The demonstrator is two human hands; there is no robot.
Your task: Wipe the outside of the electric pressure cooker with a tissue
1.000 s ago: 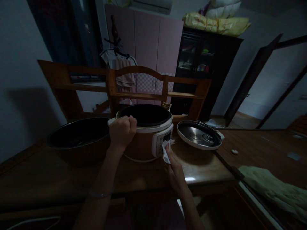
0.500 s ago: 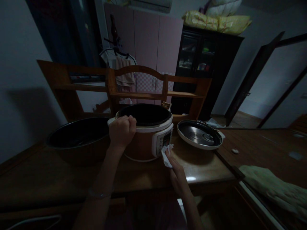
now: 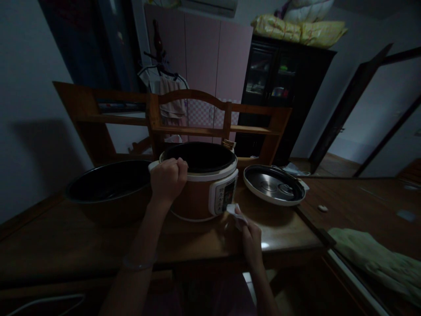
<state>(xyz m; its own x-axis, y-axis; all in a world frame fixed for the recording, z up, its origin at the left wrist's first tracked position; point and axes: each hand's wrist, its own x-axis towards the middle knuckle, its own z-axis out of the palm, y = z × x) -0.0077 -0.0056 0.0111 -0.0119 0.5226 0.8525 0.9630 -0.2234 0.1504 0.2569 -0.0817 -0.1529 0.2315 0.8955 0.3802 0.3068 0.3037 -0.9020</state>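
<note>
A brown and white electric cooker [image 3: 190,199] stands lidless on the wooden desk, its dark inside showing from above. My left hand [image 3: 168,179] is closed on the cooker's rim at the near left, beside a white side handle. Closed around a crumpled white tissue [image 3: 237,213], my right hand [image 3: 251,239] is just right of the cooker's control panel [image 3: 222,197]. The tissue's tip is close to the panel's lower edge; whether it touches I cannot tell. To the left sits a dark inner pot [image 3: 112,186]. The round lid [image 3: 274,185] lies underside up to the right.
A wooden shelf rack [image 3: 190,130] rises behind the cooker. On the brown surface at right are a small pale object [image 3: 322,208] and, nearer, a greenish cloth [image 3: 371,259]. The desk's front edge [image 3: 210,263] runs just before me.
My right hand has drawn back to the right and slightly down from the control panel, with the tissue in it. My left hand keeps its place on the rim.
</note>
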